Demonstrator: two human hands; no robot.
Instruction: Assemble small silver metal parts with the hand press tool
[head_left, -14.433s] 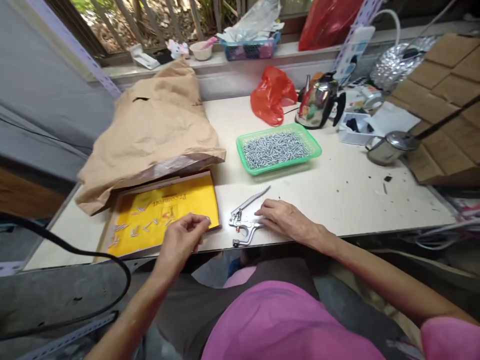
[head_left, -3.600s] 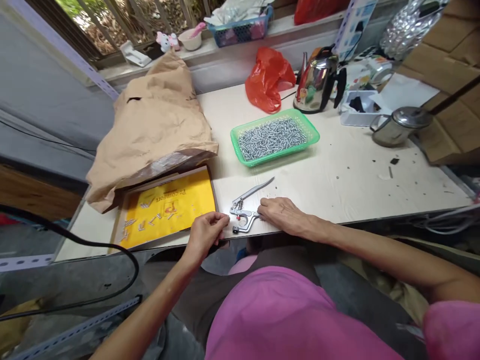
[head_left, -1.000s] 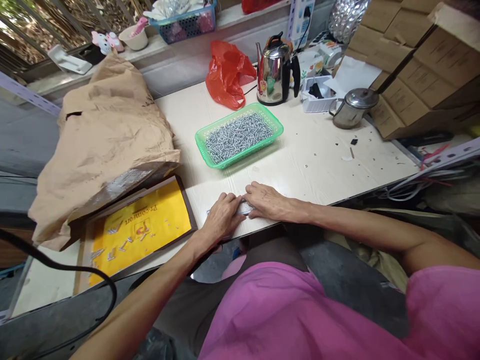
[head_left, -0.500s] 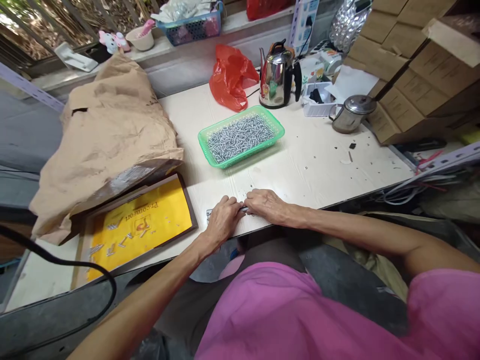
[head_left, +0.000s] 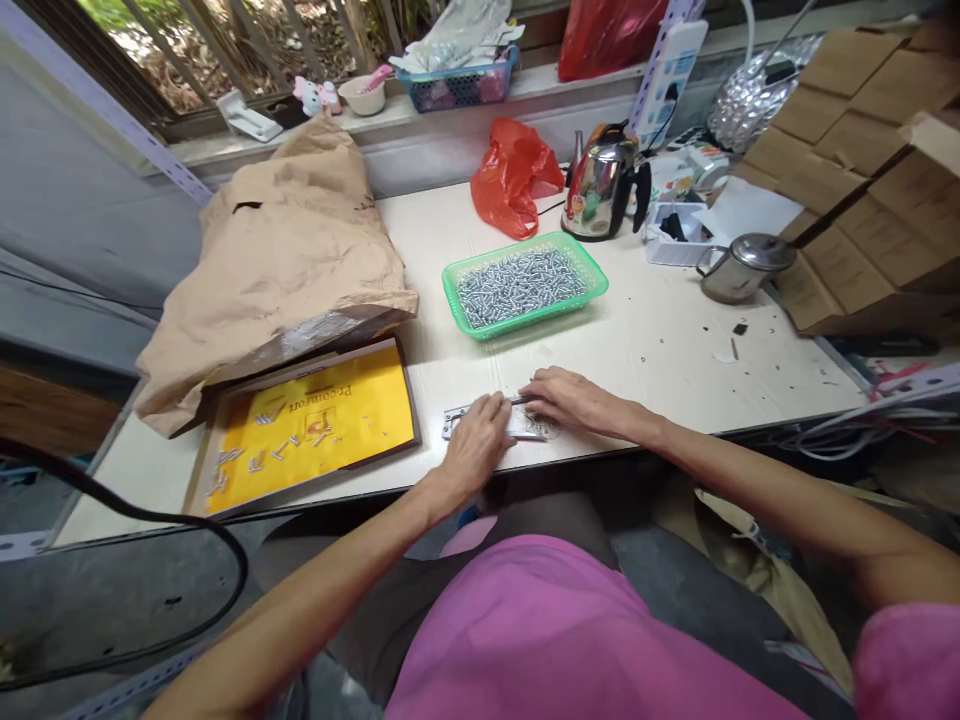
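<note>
A flat silvery metal fixture (head_left: 459, 415) lies near the front edge of the white table. My left hand (head_left: 476, 442) rests over its middle with the fingers curled round it and pressing down. A narrow dark rod-like piece (head_left: 519, 400) runs between the two hands along the fixture's far side. At its right end my right hand (head_left: 574, 402) has its fingertips closed; the exact grip is hidden. Past both hands stands a green plastic basket (head_left: 592, 292) filled with small shiny metal pins or screws (head_left: 525, 288).
On the left a yellow-lined tray (head_left: 352, 395) carries several small metal pieces, beside a big brown paper bag (head_left: 292, 240). A red plastic bag (head_left: 510, 180), an electric kettle (head_left: 600, 185), a metal pot (head_left: 739, 275) and cardboard boxes (head_left: 892, 230) stand behind and right.
My view has shifted, so the scene sits further right. My hands have moved apart slightly, and more of the metal fixture shows between and under them.
</note>
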